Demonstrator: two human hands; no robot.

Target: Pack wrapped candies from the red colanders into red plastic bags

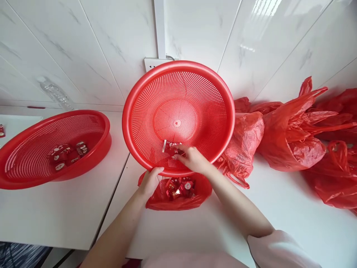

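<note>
A large red plastic basket (184, 87) with mesh sides is tilted toward me, its inside showing. My left hand (150, 182) grips the near rim, thumb over the edge. Inside, my right hand (191, 158) has its fingers closed at a few small red packets (169, 146) low on the near wall; the fingers partly cover them. Below the rim an open red plastic bag (178, 204) holds several shiny red packets (180, 188). The basket's near edge overlaps the bag's far side.
Another red basket (96, 149) with several red packets stands to the left. On the right are several red plastic bags (290, 137). A clear plastic bottle (55, 93) lies by the tiled wall, and a socket (150, 64) shows behind the basket.
</note>
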